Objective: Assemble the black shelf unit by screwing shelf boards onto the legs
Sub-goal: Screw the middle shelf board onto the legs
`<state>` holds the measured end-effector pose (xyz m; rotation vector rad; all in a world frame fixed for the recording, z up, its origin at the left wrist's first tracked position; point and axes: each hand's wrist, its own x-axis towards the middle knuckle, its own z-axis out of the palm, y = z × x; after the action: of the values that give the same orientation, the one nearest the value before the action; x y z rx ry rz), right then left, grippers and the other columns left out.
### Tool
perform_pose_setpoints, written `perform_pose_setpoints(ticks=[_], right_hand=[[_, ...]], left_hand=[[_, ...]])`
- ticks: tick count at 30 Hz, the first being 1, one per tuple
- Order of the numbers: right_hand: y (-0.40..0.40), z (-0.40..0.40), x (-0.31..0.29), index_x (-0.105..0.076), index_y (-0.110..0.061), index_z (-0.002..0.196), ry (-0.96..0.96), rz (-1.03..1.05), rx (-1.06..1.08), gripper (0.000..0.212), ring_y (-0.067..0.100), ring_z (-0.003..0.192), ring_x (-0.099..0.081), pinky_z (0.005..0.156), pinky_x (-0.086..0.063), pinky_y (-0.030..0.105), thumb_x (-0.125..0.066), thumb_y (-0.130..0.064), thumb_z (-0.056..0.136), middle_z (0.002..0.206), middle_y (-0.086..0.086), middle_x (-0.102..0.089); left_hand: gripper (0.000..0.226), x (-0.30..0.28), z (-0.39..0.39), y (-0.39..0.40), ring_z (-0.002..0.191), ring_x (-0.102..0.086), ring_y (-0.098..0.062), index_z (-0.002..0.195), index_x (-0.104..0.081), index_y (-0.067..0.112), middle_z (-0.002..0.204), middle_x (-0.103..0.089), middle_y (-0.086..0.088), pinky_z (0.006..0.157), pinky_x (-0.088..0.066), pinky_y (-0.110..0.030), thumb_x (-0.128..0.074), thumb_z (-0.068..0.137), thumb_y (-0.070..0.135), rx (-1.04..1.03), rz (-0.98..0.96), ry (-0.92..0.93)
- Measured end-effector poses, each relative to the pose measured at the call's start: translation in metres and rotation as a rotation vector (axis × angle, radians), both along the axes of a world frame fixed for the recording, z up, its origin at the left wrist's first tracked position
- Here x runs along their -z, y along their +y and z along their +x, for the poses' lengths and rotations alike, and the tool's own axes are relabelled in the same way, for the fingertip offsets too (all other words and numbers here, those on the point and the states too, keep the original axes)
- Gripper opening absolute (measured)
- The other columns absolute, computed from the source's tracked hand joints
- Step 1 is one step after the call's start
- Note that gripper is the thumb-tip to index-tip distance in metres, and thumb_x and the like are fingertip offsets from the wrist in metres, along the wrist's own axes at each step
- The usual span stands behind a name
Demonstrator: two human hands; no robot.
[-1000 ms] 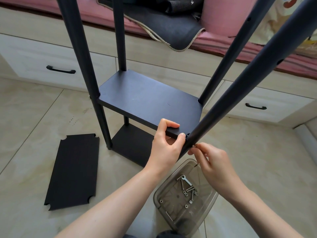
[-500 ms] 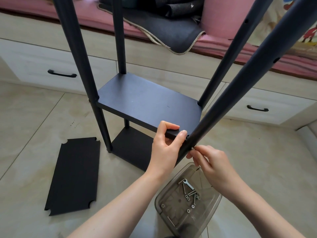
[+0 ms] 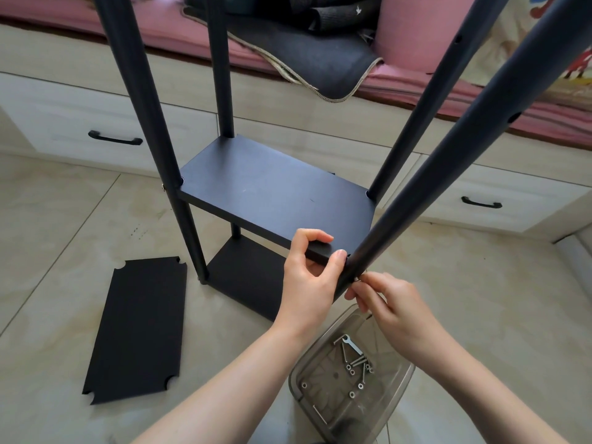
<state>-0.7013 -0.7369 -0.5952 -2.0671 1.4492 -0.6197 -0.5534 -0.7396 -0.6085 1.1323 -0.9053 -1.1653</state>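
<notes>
The shelf unit (image 3: 275,193) stands upright on the tile floor (image 3: 64,238), its near leg (image 3: 448,155) slanting up to the right. A spare board (image 3: 137,328) lies flat, lengthwise away from me. The left hand (image 3: 307,280) grips the shelf board's (image 3: 272,190) near corner; the right hand (image 3: 397,312) pinches something tiny at the leg.

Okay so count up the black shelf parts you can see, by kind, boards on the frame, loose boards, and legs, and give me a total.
Boards fixed on the frame: 2, the middle board gripped by the left hand and the bottom board.
Loose boards on the floor: 1, the spare board.
Legs: 4, with the right hand at the near right leg.
Total: 7
</notes>
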Motion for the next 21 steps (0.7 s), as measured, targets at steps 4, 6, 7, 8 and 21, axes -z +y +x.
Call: perform_pose_setpoints(ticks=[4,6,7,8,21], right_hand=[[-0.0015,0.0024,-0.0002,-0.056,-0.037,0.071,-0.023,0.003,-0.005,0.027,0.012,0.074,-0.055,0.067,-0.041,0.023,-0.042,-0.033,0.093,0.074,-0.015,-0.061],[-0.0032,0.0021,-0.0004,-0.056,-0.037,0.070,-0.028,0.008,-0.007,0.027,0.011,0.072,-0.055,0.065,-0.039,0.021,-0.042,-0.034,0.093,0.071,-0.015,-0.061],[-0.0041,0.0020,-0.0006,-0.056,-0.038,0.070,-0.034,0.015,-0.005,0.028,0.011,0.071,-0.055,0.064,-0.039,0.021,-0.042,-0.034,0.093,0.070,-0.015,-0.061],[-0.0047,0.0022,-0.0010,-0.057,-0.037,0.069,-0.041,0.022,-0.003,0.028,0.010,0.070,-0.055,0.064,-0.039,0.021,-0.042,-0.034,0.093,0.068,-0.015,-0.061],[0.0007,0.0009,0.0049,-0.055,-0.039,0.074,0.041,-0.137,0.040,0.026,0.008,0.072,-0.055,0.066,-0.048,0.039,-0.041,-0.038,0.096,0.062,-0.012,-0.054]], left_hand=[[0.021,-0.0011,0.0009,-0.0020,0.083,-0.062,-0.051,0.099,-0.057,0.032,0.096,-0.058,-0.027,0.077,-0.054,-0.064,-0.066,0.096,0.014,0.000,0.010,0.041],[0.023,-0.0019,0.0014,-0.0020,0.085,-0.062,-0.053,0.103,-0.058,0.036,0.097,-0.059,-0.029,0.078,-0.054,-0.064,-0.067,0.095,0.016,0.006,0.001,0.046],[0.025,-0.0023,0.0020,-0.0021,0.085,-0.061,-0.054,0.106,-0.059,0.038,0.097,-0.059,-0.031,0.078,-0.054,-0.064,-0.067,0.095,0.017,0.011,0.000,0.048],[0.025,-0.0028,0.0026,-0.0021,0.084,-0.061,-0.053,0.107,-0.059,0.037,0.095,-0.059,-0.033,0.077,-0.054,-0.064,-0.067,0.095,0.016,0.012,0.003,0.051],[0.021,0.0065,0.0057,-0.0001,0.085,-0.065,-0.035,0.107,-0.054,0.027,0.088,-0.059,-0.005,0.082,-0.056,-0.058,-0.064,0.098,0.011,0.065,-0.040,-0.010]])
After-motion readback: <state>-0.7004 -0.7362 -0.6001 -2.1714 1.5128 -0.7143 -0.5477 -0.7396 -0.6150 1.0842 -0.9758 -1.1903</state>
